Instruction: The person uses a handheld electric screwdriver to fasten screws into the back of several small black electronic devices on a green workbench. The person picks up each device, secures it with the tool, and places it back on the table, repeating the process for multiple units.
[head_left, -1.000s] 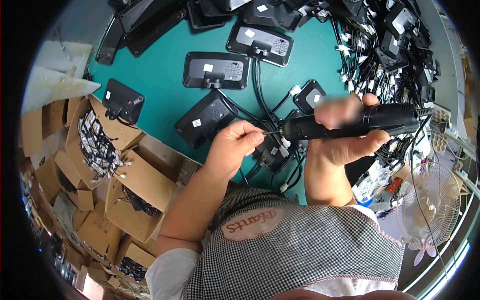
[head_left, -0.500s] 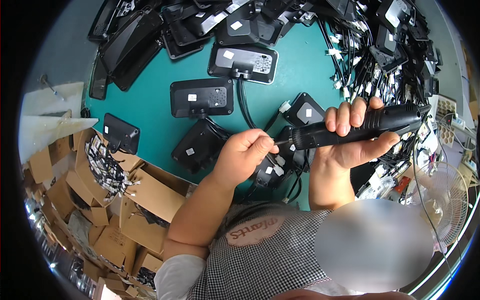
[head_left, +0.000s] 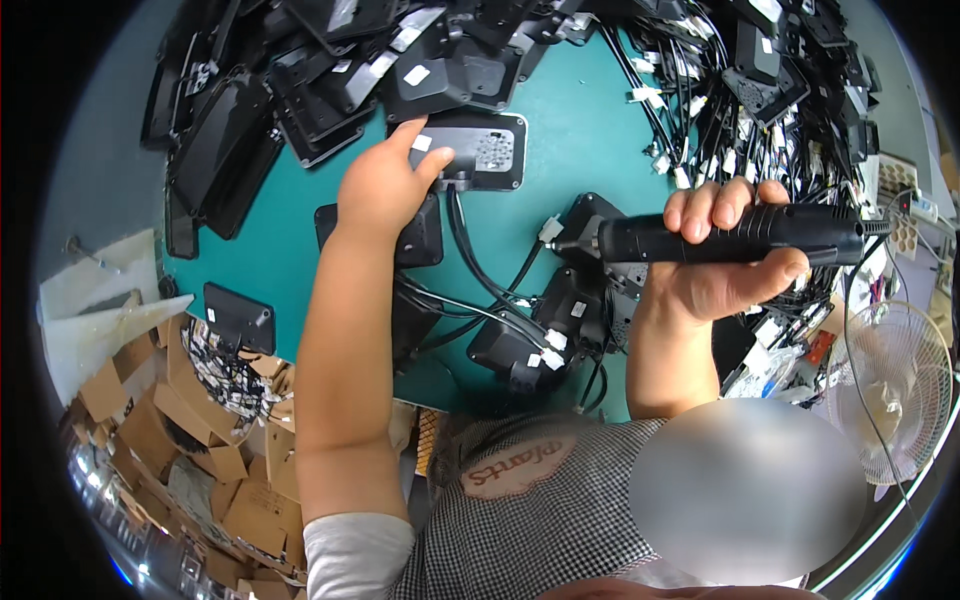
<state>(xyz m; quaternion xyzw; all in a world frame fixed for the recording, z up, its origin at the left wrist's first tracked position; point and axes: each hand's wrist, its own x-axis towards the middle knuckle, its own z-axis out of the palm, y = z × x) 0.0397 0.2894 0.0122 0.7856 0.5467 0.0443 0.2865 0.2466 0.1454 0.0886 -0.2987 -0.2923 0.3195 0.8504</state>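
Observation:
In my right hand (head_left: 715,285) is a black electric screwdriver (head_left: 640,240), held level with fingers wrapped round its body. Its bit points left, over the cabled parts and near a white connector (head_left: 550,229). My left hand (head_left: 385,185) reaches forward and grips the left end of a black rectangular housing (head_left: 495,150), thumb and forefinger on its back; the other fingers are hidden. Black cables (head_left: 465,230) run from this housing toward me. Partly under my left wrist lies a second black housing (head_left: 422,235). Closer to me, several cabled black units (head_left: 575,310) lie together.
Black housings (head_left: 220,160) are heaped along the far and left side of the green table (head_left: 590,130). Bundled cables with white plugs (head_left: 720,130) cover the right. One small black unit (head_left: 238,318) sits at the left edge. Cardboard boxes (head_left: 255,510) stand lower left; a fan (head_left: 890,390) stands right.
My left hand has left the screwdriver's bit and moved forward and left onto the far housing. My right hand keeps hold of the screwdriver. The whole view has shifted slightly.

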